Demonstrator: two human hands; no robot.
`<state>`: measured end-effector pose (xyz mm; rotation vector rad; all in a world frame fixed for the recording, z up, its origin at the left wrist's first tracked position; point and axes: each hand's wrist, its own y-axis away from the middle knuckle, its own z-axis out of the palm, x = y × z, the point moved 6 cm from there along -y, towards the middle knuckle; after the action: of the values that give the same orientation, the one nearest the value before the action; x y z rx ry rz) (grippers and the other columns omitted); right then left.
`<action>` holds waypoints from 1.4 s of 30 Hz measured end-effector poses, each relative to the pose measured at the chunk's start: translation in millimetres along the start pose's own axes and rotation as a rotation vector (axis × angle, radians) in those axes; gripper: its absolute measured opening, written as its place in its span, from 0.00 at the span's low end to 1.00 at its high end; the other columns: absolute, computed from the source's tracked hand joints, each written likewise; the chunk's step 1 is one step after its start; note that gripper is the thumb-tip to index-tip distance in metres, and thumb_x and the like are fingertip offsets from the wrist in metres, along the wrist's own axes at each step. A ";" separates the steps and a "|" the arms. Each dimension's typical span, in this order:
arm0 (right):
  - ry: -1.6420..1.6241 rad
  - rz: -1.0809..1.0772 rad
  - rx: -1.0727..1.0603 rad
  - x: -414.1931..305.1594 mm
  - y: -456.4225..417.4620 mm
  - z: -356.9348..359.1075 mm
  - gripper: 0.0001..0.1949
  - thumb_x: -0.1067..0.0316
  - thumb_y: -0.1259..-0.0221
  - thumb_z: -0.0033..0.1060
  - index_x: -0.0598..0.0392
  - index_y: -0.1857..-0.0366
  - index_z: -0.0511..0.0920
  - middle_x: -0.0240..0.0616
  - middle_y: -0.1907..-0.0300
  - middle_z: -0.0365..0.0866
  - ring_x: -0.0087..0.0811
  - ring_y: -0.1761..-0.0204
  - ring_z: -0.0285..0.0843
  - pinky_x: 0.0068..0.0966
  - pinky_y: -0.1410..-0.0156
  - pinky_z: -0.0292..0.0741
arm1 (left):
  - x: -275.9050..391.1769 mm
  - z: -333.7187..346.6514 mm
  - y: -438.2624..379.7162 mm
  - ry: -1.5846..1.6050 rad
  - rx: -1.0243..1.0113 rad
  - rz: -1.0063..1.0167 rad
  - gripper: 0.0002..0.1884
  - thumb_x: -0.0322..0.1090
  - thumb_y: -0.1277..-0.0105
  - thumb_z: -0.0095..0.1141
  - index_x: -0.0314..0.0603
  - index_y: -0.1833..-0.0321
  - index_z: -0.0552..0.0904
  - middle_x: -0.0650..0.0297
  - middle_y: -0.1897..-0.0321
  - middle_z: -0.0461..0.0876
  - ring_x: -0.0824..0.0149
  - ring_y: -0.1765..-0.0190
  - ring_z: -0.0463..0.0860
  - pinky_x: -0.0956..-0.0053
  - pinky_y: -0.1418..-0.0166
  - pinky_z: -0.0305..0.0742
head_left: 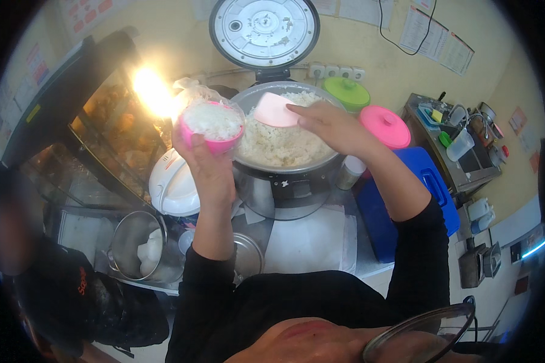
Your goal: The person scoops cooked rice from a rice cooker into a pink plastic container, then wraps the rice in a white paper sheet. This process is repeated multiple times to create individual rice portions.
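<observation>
Cooked white rice [212, 119] fills a pink bowl [218, 145] with clear plastic film around it. My left hand [206, 168] holds this bowl up, at the left rim of a large rice cooker pot [290, 169]. In my right hand [331, 127] is a pale pink rice paddle [276, 110], its blade above the rice in the pot [284, 147]. The cooker's round lid [265, 31] stands raised behind the pot.
A lit glass food display [113, 131] and a white lidded container [175, 183] are at left, near a co-worker [68, 290]. Green [346, 90] and pink lids [385, 127], a jar [350, 172] and a blue cooler box [408, 195] stand at right. White paper [306, 240] lies in front.
</observation>
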<state>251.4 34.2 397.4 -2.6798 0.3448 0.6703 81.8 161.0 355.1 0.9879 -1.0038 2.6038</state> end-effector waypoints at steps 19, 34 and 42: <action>0.038 0.285 -0.073 92.6 295.4 223.5 0.14 0.64 0.39 0.61 0.49 0.49 0.81 0.36 0.45 0.82 0.40 0.42 0.76 0.39 0.36 0.70 | -48.0 -37.5 189.3 0.446 0.042 -0.797 0.43 0.63 0.35 0.54 0.43 0.26 0.59 0.51 0.27 0.61 0.51 0.26 0.63 0.53 0.26 0.65; 0.259 0.311 -0.259 77.9 355.5 267.3 0.18 0.53 0.38 0.61 0.44 0.46 0.79 0.30 0.37 0.75 0.35 0.31 0.67 0.58 0.31 0.61 | -201.7 -36.3 313.4 -1.519 -0.985 -0.154 0.34 0.35 0.55 0.69 0.59 0.39 0.77 0.58 0.34 0.67 0.42 0.44 0.70 0.53 0.40 0.72; 0.252 0.127 -0.446 86.5 342.5 284.2 0.16 0.57 0.41 0.62 0.50 0.51 0.83 0.36 0.41 0.78 0.44 0.37 0.73 0.44 0.38 0.71 | -232.2 -31.8 327.4 -1.396 -0.938 0.147 0.27 0.33 0.50 0.64 0.57 0.43 0.80 0.60 0.41 0.74 0.53 0.41 0.74 0.54 0.43 0.71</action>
<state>102.3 -176.9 24.9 -3.2034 0.4830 0.4885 116.9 -50.4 14.2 2.3075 -2.1870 0.7954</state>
